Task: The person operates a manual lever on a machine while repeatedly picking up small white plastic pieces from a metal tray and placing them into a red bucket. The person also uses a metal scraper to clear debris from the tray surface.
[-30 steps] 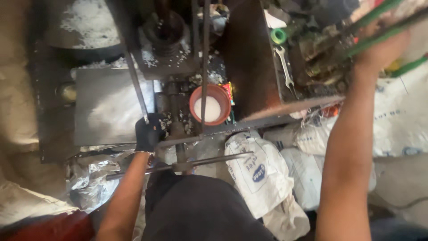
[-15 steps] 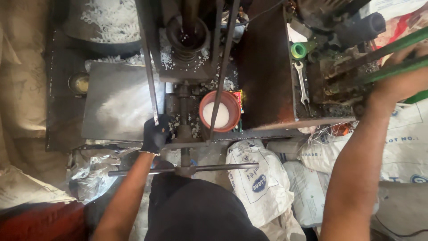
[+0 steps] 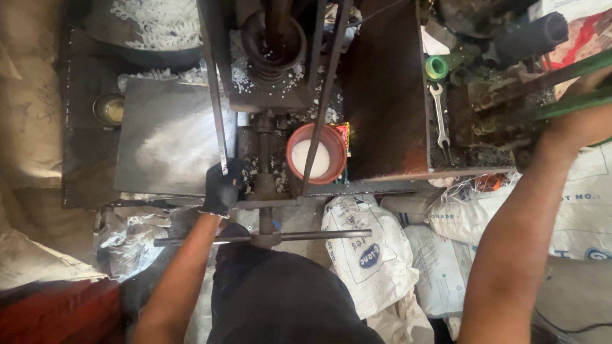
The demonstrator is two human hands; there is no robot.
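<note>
Black rubber covers the left hand (image 3: 223, 185), which is closed around the lower end of a thin dark metal rod (image 3: 215, 102) standing up at the left side of the grimy iron press machine (image 3: 271, 95). Half a second ago and a second ago this gloved hand had the same grip at the same place on the rod, so the hold has not changed; only the view has shifted a little, so that the machine now sits lower and more to the right in the picture. The right hand (image 3: 583, 118) is far to the right, bare, and rests on a green metal lever bar (image 3: 561, 105). It was on this bar in the earlier pictures too. Its fingers are partly cut off by the edge, so I cannot tell how tightly they close.

Counting what is there: one round orange plastic bowl with white powder (image 3: 317, 153) stands just right of the gloved hand, near the middle. One flat grey steel plate (image 3: 169, 137) lies to the left of the rod. One silver open-ended spanner (image 3: 440, 121) lies on the rusty ledge at the right. One horizontal steel crossbar (image 3: 268, 237) is near the person's body. At least three white woven sacks (image 3: 370, 255) lie on the floor at the near right
</note>
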